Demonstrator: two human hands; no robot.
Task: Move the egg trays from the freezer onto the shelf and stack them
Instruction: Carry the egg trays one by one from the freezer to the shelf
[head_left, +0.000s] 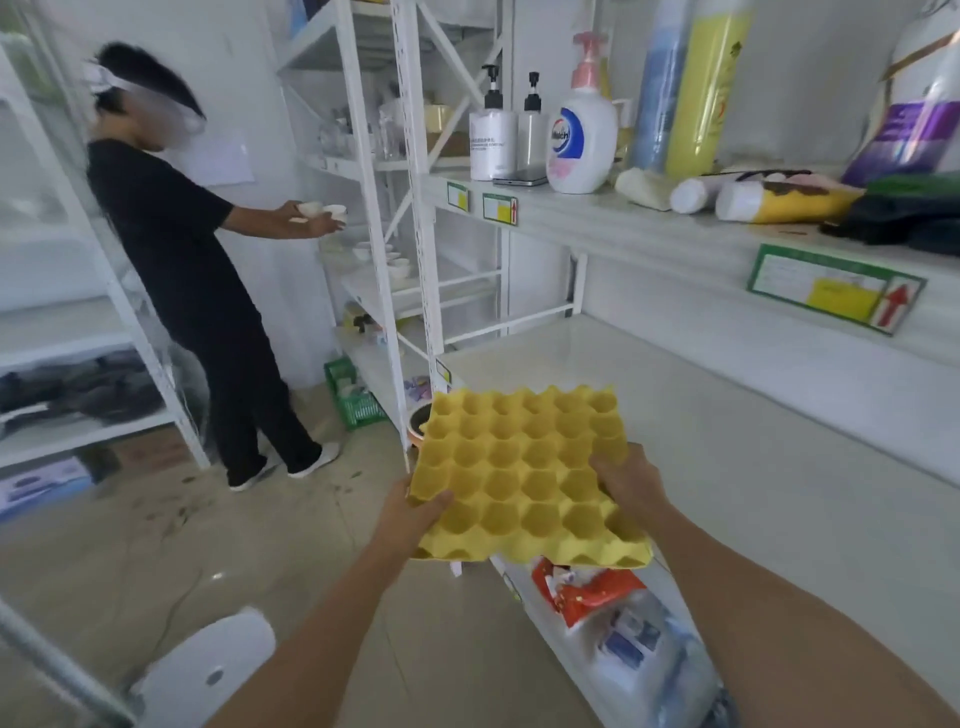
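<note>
A yellow egg tray (524, 473) with several rows of cups is held flat in front of me, at the near left corner of a white shelf board (727, 426). My left hand (415, 512) grips its left edge, thumb on top. My right hand (631, 480) grips its right side, fingers over the rim. The tray's far part hangs over the shelf corner, and its near part is over the floor. No freezer is in view.
Pump bottles (582, 140), rolls and bags stand on the shelf above. Packaged goods (613, 603) lie on the shelf below. A person in black (192, 270) stands to the left holding small bowls at another white rack (374, 208). A green basket (353, 395) sits on the floor.
</note>
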